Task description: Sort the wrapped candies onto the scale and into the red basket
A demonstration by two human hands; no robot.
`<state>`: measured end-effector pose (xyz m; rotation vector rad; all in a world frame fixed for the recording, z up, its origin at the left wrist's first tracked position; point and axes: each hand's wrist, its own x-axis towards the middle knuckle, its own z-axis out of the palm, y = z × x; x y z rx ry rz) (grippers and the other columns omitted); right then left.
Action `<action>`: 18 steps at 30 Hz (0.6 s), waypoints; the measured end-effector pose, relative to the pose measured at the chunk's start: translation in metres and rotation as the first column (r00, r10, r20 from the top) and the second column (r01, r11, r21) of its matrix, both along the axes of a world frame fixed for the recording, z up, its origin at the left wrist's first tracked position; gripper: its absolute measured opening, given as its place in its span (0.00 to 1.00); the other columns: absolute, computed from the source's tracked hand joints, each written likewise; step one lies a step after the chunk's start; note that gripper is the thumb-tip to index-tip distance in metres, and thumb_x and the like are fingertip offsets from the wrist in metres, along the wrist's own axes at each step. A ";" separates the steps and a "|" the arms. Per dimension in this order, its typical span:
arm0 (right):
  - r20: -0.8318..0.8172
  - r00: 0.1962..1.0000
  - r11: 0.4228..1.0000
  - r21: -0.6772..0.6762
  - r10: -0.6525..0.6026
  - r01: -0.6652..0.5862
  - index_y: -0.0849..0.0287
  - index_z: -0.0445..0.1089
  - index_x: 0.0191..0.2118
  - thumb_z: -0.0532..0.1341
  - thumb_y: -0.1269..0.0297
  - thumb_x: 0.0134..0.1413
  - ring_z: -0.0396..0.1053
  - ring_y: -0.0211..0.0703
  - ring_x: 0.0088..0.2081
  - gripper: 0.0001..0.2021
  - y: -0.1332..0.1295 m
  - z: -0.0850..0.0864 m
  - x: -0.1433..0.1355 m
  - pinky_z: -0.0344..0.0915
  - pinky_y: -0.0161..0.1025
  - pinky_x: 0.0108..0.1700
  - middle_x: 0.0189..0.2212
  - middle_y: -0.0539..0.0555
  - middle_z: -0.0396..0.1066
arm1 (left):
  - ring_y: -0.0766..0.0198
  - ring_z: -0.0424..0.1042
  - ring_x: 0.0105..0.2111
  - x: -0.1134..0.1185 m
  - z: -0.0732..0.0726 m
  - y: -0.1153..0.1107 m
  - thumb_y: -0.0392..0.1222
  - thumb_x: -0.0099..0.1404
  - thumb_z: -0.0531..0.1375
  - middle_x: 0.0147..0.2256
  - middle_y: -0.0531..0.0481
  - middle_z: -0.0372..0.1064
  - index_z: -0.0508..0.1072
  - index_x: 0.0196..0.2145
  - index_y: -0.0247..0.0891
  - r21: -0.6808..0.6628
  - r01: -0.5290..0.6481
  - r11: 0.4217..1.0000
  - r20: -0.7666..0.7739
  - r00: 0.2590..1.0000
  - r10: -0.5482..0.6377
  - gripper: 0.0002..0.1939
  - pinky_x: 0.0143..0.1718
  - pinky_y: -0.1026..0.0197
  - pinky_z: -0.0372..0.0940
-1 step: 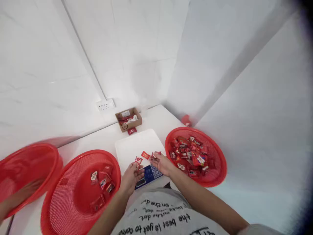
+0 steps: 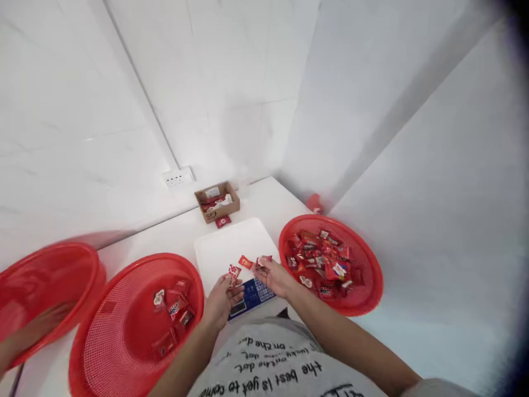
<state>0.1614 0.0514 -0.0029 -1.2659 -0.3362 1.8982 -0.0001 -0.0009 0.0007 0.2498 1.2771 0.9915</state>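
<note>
The left hand pinches a small red-and-white wrapped packet between its fingertips, while the right hand, fingers curled, holds a dark-red-and-white wrapped packet. An orange-red wrapped packet sits between the 2 hands, at the right fingertips; whether it is gripped I cannot tell. Beneath them is a white scale with a blue keypad. Right of the right hand, a round red plastic mesh basket holds many red packets; left of the left hand, a similar red basket holds fewer. Beyond both hands, an open brown cardboard box rests on the white surface.
</note>
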 end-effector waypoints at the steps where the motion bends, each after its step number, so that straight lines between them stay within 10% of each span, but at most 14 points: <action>1: -0.004 1.000 1.000 0.014 0.010 -0.010 0.62 0.65 0.35 0.57 0.67 0.61 0.70 0.35 0.31 0.04 0.001 0.003 -0.001 0.69 0.35 0.35 0.31 0.49 0.69 | 0.66 0.71 0.31 0.000 0.001 -0.001 0.43 0.67 0.56 0.37 0.49 0.69 0.68 0.44 0.34 0.001 0.006 1.000 0.000 1.000 -0.006 0.11 0.31 0.60 0.69; 10: 0.259 0.943 0.968 0.081 0.209 -0.237 0.55 0.63 0.41 0.60 0.57 0.55 0.69 0.35 0.33 0.11 -0.007 0.002 0.003 0.65 0.31 0.32 0.35 0.50 0.70 | 0.67 0.70 0.29 0.002 0.001 -0.007 0.44 0.65 0.58 0.31 0.52 0.70 0.70 0.37 0.35 0.062 0.133 0.989 -0.041 0.991 -0.131 0.09 0.32 0.63 0.66; 18: 0.455 0.738 0.752 0.195 0.499 -0.629 0.61 0.64 0.21 0.64 0.53 0.49 0.58 0.34 0.21 0.17 -0.029 0.011 0.002 0.52 0.31 0.23 0.16 0.45 0.62 | 0.64 0.66 0.24 0.015 0.004 -0.018 0.51 0.58 0.62 0.23 0.54 0.69 0.72 0.27 0.40 0.105 0.318 0.942 -0.105 0.946 -0.308 0.12 0.29 0.62 0.62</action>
